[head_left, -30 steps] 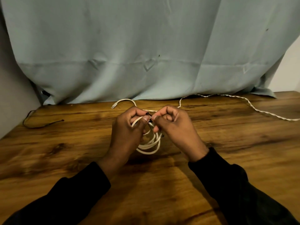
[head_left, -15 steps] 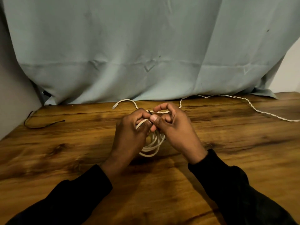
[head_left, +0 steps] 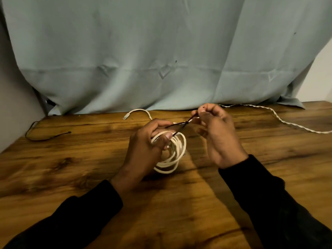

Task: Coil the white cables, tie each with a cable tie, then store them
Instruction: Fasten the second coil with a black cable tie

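A coiled white cable (head_left: 177, 155) rests on the wooden table (head_left: 71, 168) at the centre, its plug end (head_left: 126, 116) curving out behind. My left hand (head_left: 147, 146) grips the top of the coil, thumb pressed on the loops. A thin dark cable tie (head_left: 183, 124) runs from the coil up to my right hand (head_left: 217, 130), which pinches its end between thumb and fingers, raised to the right of the coil. The tie looks crossed over itself near the coil. A second, twisted white cable (head_left: 280, 119) lies loose at the back right.
A pale blue-grey cloth (head_left: 161, 60) hangs behind the table down to its back edge. Another thin dark tie (head_left: 46, 137) lies at the back left near the grey wall. Bare wood stretches in front of my sleeves.
My right hand has pulled away from the left, up and to the right, drawing the dark tie out taut. The left hand stays on the coil.
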